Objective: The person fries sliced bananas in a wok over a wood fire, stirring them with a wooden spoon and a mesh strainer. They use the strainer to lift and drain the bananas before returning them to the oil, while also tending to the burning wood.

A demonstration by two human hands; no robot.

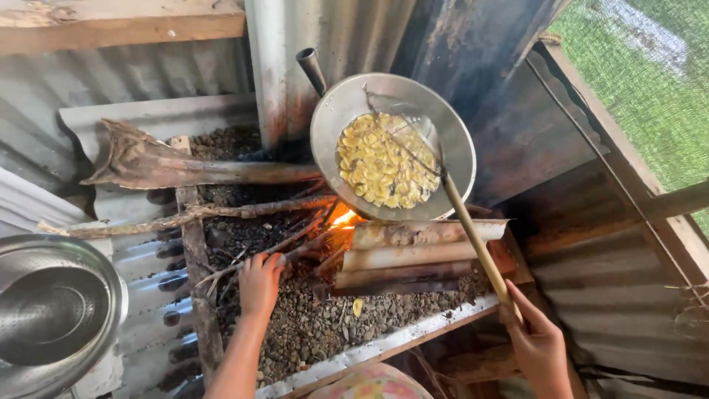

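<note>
A metal wok (458, 140) with yellow banana slices (384, 166) in oil sits over an open fire (343, 217). My right hand (535, 336) grips the long wooden handle of a mesh skimmer (413, 125), whose head rests in the wok among the slices. My left hand (260, 281) is closed on a thin firewood stick (295, 240) that points into the flame. Thick bamboo-like logs (413, 255) lie under the wok on a gravel bed (317, 325).
A broad dry palm stalk (170, 166) and a long branch (221, 212) reach toward the fire from the left. A steel colander bowl (55, 310) sits at the left edge. Corrugated metal sheets (347, 37) wall the back; green netting (650, 81) lies at right.
</note>
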